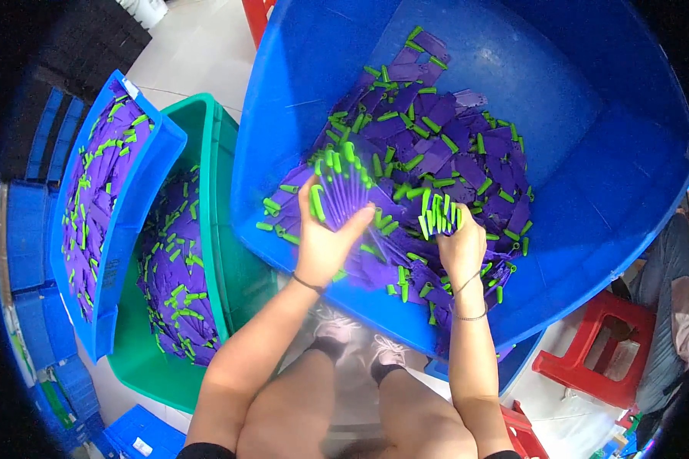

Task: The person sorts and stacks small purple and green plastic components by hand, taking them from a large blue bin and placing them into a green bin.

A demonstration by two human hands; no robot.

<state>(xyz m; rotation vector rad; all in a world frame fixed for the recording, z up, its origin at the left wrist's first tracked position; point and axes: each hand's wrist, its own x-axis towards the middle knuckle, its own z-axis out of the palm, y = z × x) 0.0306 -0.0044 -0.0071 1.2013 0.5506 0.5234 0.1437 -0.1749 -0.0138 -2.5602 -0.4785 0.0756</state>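
My left hand [323, 246] is closed around a fanned stack of flat purple pieces with green tube-like ends [344, 193], thumb across its near side. To its right, my right hand [464, 251] grips a smaller bundle of the same pieces [439, 214], green ends bunched together at the fingers. Both hands are over a large blue tub [589, 218], above a loose pile of these purple and green pieces [429, 153]. Motion blurs the pieces around my left hand, and the fingers beneath each bundle are partly hidden.
Left of the tub stands a green bin [220, 222] heaped with similar pieces. A tilted blue crate [134, 206], also full of them, rests against it. A red stool [601, 348] stands at the right. Blue and black crates [46, 130] are stacked along the far left.
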